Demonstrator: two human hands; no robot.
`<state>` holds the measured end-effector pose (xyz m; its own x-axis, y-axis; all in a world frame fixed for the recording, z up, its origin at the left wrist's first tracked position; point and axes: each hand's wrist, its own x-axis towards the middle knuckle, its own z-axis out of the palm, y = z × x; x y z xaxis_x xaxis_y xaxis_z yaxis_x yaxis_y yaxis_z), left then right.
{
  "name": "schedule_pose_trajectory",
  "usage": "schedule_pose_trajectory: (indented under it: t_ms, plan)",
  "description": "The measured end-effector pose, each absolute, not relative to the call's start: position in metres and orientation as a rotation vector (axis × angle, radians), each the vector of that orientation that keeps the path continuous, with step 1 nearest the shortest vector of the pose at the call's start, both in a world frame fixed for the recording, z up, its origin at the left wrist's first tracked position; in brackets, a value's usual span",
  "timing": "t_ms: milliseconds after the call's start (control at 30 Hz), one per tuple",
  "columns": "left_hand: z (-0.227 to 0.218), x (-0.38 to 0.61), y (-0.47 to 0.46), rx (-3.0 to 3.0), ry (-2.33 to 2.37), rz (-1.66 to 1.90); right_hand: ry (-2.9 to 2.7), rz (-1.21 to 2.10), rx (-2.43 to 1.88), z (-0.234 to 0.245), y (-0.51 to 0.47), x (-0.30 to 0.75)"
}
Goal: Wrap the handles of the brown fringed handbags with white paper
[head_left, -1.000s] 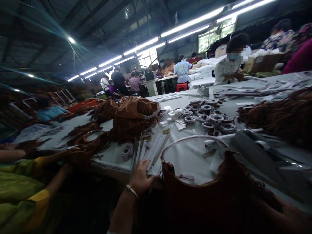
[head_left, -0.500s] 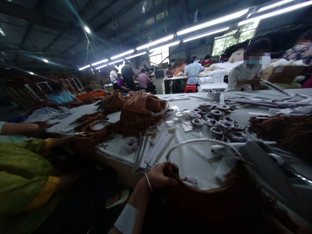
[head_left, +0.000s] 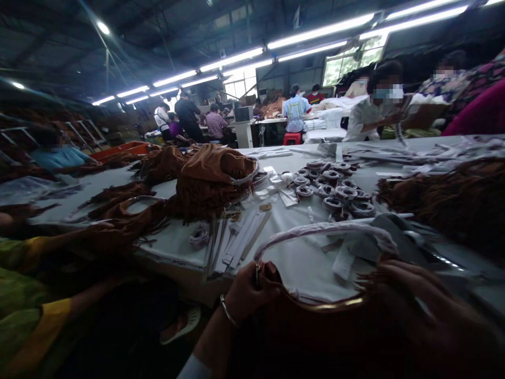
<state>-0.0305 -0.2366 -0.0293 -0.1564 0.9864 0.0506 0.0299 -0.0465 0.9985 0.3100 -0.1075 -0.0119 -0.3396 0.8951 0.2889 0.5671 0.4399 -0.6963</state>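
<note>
left hand: your left hand [head_left: 248, 289] is closing tight on the left corner of the brown bag [head_left: 315, 337], right where the handle [head_left: 327, 229] joins.
left fingers: your fingers [head_left: 268, 273] are curling fully round that corner with no gap showing, and the bracelet [head_left: 226, 310] is sitting on the wrist.
right hand: your right hand [head_left: 414, 302] is lying over the bag's right rim, back of the hand facing up.
right fingers: these fingers [head_left: 384, 271] are bending halfway over the rim and touching it. They're blurred, so you can't tell if they're pinching or only resting.
bag: it's hanging between your two hands at the near edge of the table [head_left: 307, 258], mouth facing up, with the paper-wrapped handle arching over the tabletop.
around it: white strips [head_left: 236, 245] are lying just beyond your left hand. Coiled straps [head_left: 335, 189] are sitting further back, and a heap of fringed bags [head_left: 213, 181] is piling up to their left. A co-worker's sleeve [head_left: 31, 321] is showing at far left.
change, left: a second ago this hand was resting on the strips. Now it's clamping the bag corner, as it was half a second ago.
change, right: this hand was out of view half a second ago and is now showing on the rim.
</note>
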Motion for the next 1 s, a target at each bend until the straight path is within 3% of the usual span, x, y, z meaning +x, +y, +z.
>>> schedule_pose_trajectory:
  t_ms: [233,500,733,1000]
  plan:
    - [-0.015,-0.016,-0.245,1.254,1.310,1.301,-2.379,1.344,-0.700,-0.013,-0.143,0.190]
    - [-0.023,-0.018,-0.243,1.257,1.379,1.389,-2.481,1.073,-0.281,0.013,-0.138,0.178]
    - [-0.025,-0.009,-0.239,1.539,1.588,1.370,-2.659,0.818,-0.571,0.025,-0.154,0.165]
    - [-0.018,-0.003,-0.244,1.795,1.578,1.232,-2.568,0.909,-0.624,0.021,-0.156,0.153]
